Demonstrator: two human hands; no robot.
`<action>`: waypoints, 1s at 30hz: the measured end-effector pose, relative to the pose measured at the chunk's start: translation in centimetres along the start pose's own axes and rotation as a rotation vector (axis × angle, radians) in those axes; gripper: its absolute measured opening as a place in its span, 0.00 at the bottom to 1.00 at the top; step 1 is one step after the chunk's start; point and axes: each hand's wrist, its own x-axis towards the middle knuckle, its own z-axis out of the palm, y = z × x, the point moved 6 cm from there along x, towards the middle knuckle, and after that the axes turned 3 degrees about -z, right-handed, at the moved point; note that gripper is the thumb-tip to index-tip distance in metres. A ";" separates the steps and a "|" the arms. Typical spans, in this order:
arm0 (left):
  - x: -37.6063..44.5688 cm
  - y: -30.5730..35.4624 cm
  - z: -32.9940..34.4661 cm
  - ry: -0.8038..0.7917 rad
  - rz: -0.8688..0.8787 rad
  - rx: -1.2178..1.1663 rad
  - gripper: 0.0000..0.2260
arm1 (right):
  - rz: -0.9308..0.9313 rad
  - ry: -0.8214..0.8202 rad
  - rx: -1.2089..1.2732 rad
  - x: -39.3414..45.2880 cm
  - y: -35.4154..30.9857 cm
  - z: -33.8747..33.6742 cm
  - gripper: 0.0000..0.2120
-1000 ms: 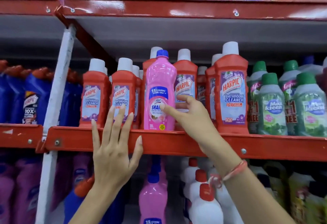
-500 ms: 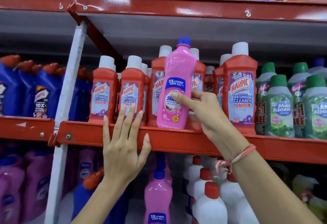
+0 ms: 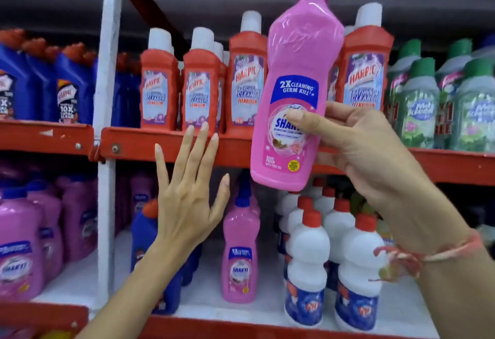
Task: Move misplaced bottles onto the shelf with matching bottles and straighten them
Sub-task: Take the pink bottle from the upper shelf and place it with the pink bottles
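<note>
My right hand point(image 3: 356, 145) grips a pink Shakti bottle point(image 3: 297, 52) with a blue cap, holding it upright in the air in front of the red shelf edge point(image 3: 150, 143). Behind it stands a row of red Harpic bathroom cleaner bottles point(image 3: 159, 92) with white caps. My left hand point(image 3: 187, 199) is open, fingers spread, its fingertips against the shelf edge below the Harpic bottles. On the lower shelf a matching pink bottle point(image 3: 239, 253) stands upright, with more pink bottles point(image 3: 21, 253) at the far left.
Blue Harpic bottles point(image 3: 67, 89) fill the upper left bay past a white upright post point(image 3: 107, 70). Green-capped bottles point(image 3: 420, 108) stand at the upper right. White bottles with red caps point(image 3: 308, 266) crowd the lower shelf at right, and a blue bottle point(image 3: 144, 245) stands behind my left wrist.
My right hand has lifted the pink bottle off the upper shelf and pulled it out toward me. The view has dropped, showing more of the lower shelf. My left hand stays at the shelf edge.
</note>
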 end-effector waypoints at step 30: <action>-22.9 -1.9 5.3 -0.662 -0.087 0.003 0.25 | 0.261 0.001 -0.124 -10.1 24.4 3.7 0.18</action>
